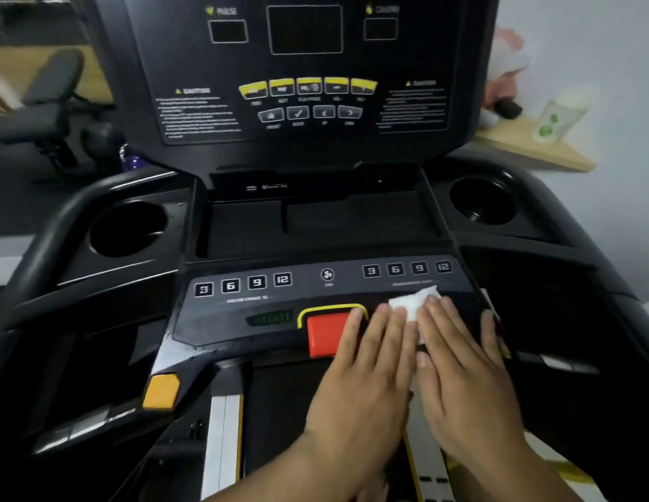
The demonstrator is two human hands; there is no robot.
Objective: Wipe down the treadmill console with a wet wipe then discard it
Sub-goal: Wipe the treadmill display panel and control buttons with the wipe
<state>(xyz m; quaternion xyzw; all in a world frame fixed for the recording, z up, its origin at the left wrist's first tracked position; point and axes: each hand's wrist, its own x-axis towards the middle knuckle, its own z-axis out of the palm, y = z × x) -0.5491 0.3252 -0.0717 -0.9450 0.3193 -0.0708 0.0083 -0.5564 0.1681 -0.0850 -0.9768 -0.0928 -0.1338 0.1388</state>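
The black treadmill console (243, 306) fills the view, with an upright display panel (304, 67) and a lower button strip. A white wet wipe (411, 302) lies flat on the right part of that lower strip, just right of the red stop button (324, 333). My left hand (362, 378) and my right hand (464, 371) lie side by side with straight fingers, both pressing down on the wipe. Most of the wipe is hidden under my fingers.
Two round cup holders (129, 228) (482, 202) flank a shallow centre tray (315, 226). A black handrail (44, 244) curves on the left. A wooden shelf (533, 146) with a wipe canister (558, 115) stands at the back right. An orange tab (161, 391) sits low left.
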